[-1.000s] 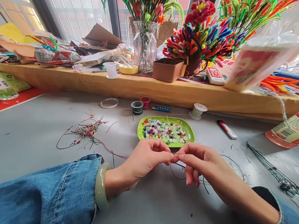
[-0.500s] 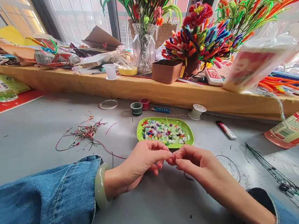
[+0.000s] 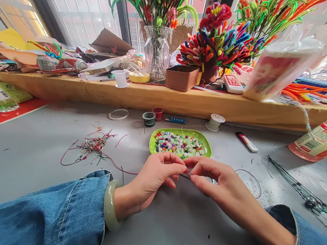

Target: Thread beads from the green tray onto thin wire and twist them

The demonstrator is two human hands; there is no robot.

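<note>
My left hand (image 3: 154, 177), with a pale green bangle (image 3: 111, 204) at its wrist, pinches a thin red cord (image 3: 188, 171) between thumb and forefinger. Facing it, my right hand (image 3: 218, 181) has thumb and forefinger closed on the same cord, and the fingertips of both hands nearly meet. Just beyond them lies a green tray (image 3: 209, 152) of colourful beads (image 3: 175, 143). A longer red cord (image 3: 119, 165) runs from the left behind my left hand. Fingers partly hide the short piece between the hands.
A tangle of cord scraps (image 3: 96, 147) lies left. Behind the tray stand a dark green spool (image 3: 149, 119), a red spool (image 3: 158, 113) and a white spool (image 3: 216, 121). To the right are a lighter (image 3: 246, 142), knotted dark cords (image 3: 298, 187) and a bottle (image 3: 325, 138).
My right hand has shifted slightly left, its forefinger now nearer my left fingertips. The cord between the hands is drawn into a smaller shape.
</note>
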